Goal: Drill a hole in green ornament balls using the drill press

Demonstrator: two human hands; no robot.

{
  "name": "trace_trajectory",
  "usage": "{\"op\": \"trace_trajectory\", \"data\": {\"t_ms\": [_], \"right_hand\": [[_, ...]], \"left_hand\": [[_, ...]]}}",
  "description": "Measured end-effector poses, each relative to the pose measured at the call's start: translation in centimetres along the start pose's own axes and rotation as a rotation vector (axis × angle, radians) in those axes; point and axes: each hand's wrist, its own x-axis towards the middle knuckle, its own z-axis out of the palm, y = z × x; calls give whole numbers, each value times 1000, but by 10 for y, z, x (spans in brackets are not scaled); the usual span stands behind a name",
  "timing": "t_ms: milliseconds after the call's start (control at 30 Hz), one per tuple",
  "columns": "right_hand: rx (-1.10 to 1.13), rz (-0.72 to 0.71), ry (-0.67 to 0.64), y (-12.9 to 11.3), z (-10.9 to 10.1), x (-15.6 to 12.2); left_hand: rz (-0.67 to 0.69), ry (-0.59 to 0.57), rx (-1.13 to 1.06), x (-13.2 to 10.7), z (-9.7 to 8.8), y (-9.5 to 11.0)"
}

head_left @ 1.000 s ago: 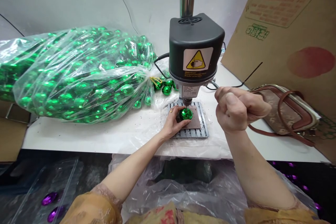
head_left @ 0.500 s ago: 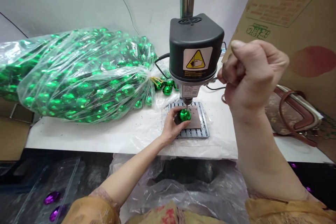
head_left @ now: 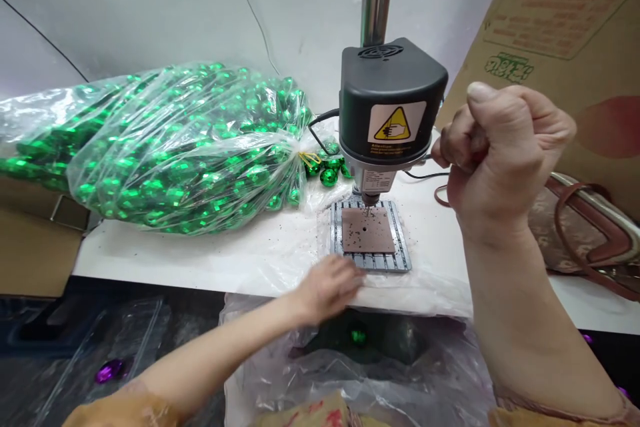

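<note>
My right hand (head_left: 505, 153) is closed in a fist round the lever at the side of a black bench drill press (head_left: 393, 100). The drill bit (head_left: 368, 211) points down over a brown square pad (head_left: 377, 237), which lies on the slotted metal base (head_left: 403, 260). A small dark hole shows in the pad, with dark shavings scattered on it. My left hand (head_left: 333, 287) is at the table's front edge, in front of the base; motion smears its fingers. Below it a shiny green faceted ball (head_left: 357, 335) is over a dark hollow lined with clear plastic (head_left: 280, 347).
A tied clear bag of green balls (head_left: 200, 147) fills the left of the white table (head_left: 200, 260). Several loose green balls (head_left: 329, 177) lie by its knot. To the right are a handbag (head_left: 575, 227) and a cardboard box (head_left: 550, 33). A purple ball (head_left: 109, 371) lies lower left.
My left hand has moved off the pad toward the table's front edge. The green ball it held under the bit is gone from the pad; a green ball now shows below. My right hand keeps its grip.
</note>
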Motion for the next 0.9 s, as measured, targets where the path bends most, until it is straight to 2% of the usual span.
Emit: {"op": "trace_trajectory", "data": {"t_ms": [33,100,200,300,367,433,500,567,633,700,800,900], "right_hand": [[0,0,0,0,0,0],[12,-3,6,1,0,0],[28,-24,16,2,0,-1],[17,-24,10,1,0,-3],[9,-14,1,0,0,-4],[14,-16,-6,0,0,-4],[29,-27,-10,1,0,-3],[40,-43,-11,2,0,-3],[40,-60,-12,4,0,-3],[38,-66,-12,5,0,-3],[65,-75,-23,7,-1,-3],[54,-83,-43,8,-2,-1]], "left_hand": [[-87,105,23,18,-6,-19],[-274,216,129,58,-18,-61],[-598,232,236,109,-25,-115],[-670,122,234,131,-21,-149],[-648,141,158,132,-17,-159],[-651,279,6,128,-15,-160],[-664,428,-255,120,-15,-151],[-669,476,-571,110,-15,-135],[-662,415,-813,97,-14,-115],[-665,323,-921,83,-13,-96],[-699,243,-944,69,-8,-74],[-721,248,-934,65,-3,-62]]}}
